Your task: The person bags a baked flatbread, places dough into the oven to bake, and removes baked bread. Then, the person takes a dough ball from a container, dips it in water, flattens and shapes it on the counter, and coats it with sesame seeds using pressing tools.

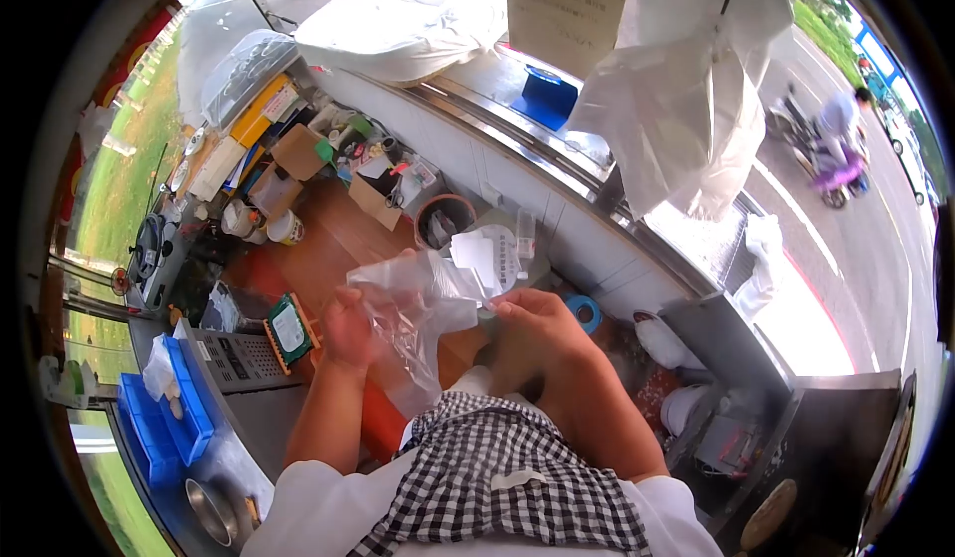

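A thin, clear, colorless plastic bag [406, 310] is stretched between the person's left hand [350, 328] and right hand [537, 320], its right edge at the right fingertips. Its film is creased and shiny, cloudier toward the upper right. The bag is suspended in the air, slack and wrinkled, its lower part drooping in a narrowing fold. No contents can be made out.

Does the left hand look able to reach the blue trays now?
Probably yes: nothing seems to block the left hand from the blue trays, though it holds a plastic bag.
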A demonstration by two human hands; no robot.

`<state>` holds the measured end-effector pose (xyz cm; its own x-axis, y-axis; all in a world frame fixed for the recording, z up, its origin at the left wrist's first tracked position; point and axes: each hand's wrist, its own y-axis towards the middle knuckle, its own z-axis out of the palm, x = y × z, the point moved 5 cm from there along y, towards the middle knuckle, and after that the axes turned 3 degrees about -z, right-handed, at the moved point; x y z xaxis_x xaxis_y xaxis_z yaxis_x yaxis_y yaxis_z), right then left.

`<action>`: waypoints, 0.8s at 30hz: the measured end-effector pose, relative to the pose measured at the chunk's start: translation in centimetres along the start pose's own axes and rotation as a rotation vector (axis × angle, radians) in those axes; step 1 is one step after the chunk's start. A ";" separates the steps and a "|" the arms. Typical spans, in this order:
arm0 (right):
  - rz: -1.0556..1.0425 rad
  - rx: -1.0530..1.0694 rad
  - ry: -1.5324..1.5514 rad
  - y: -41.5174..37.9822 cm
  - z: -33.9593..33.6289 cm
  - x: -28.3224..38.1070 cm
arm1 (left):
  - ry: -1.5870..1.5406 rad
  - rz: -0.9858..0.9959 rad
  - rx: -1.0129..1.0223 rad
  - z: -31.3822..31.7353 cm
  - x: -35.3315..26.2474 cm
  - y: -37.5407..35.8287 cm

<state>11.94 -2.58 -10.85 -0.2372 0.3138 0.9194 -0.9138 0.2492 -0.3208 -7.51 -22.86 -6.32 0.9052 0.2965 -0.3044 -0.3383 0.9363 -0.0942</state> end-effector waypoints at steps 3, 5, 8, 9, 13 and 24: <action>-0.015 -0.027 0.081 -0.2 -0.1 -0.7 | 0.038 -0.049 -0.022 -0.2 0.1 -0.6; -0.076 -0.087 0.108 -0.6 0.0 0.0 | -0.008 -0.038 -0.005 -0.6 0.2 -0.5; -0.161 -0.164 0.141 -0.8 0.0 2.1 | 0.036 -0.002 -0.248 -1.0 0.3 0.4; -0.184 -0.190 0.153 -0.9 0.0 2.7 | 0.035 -0.026 -0.194 -1.0 0.0 0.9; -0.275 -0.305 0.052 -0.5 -0.2 4.8 | 0.019 -0.086 -0.040 -2.3 -1.5 3.2; -0.109 -0.222 0.344 2.7 3.1 4.6 | -0.134 -0.210 0.068 -2.9 -5.7 6.9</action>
<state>7.34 -3.31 -6.83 0.0154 0.5531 0.8330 -0.8251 0.4776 -0.3019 -15.75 -18.67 -8.00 0.9813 0.1124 -0.1564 -0.1256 0.9891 -0.0768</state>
